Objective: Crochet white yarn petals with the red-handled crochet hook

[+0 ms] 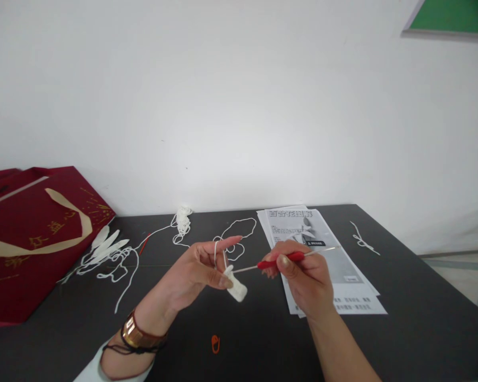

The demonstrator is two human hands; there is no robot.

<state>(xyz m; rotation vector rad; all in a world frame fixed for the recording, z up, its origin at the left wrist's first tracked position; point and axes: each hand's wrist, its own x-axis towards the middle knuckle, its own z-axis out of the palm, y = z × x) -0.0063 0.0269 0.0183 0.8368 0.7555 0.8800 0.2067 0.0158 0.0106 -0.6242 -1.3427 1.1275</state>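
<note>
My left hand (pixel 207 268) pinches a small white crochet piece (pixel 237 289) between thumb and fingers, with its index finger stretched out. White yarn (pixel 215 253) loops over that index finger and runs down to the piece. In my right hand (pixel 302 270) is a crochet hook (pixel 281 260) with a red grip and metal ends, held like a pen. The hook's left end reaches the top edge of the crochet piece; whether it sits inside a stitch is too small to tell. Its other end points right, over the printed sheets (pixel 334 265).
An orange stitch marker (pixel 215 344) lies near the front of the dark table (pixel 183 329). A bundle of white yarn (pixel 182 220) rests by the wall. At left are white leaf-shaped pieces (pixel 107 246), a thin red stick (pixel 144 244) and a dark red bag (pixel 43 239). Right lies a tied yarn scrap (pixel 362 241).
</note>
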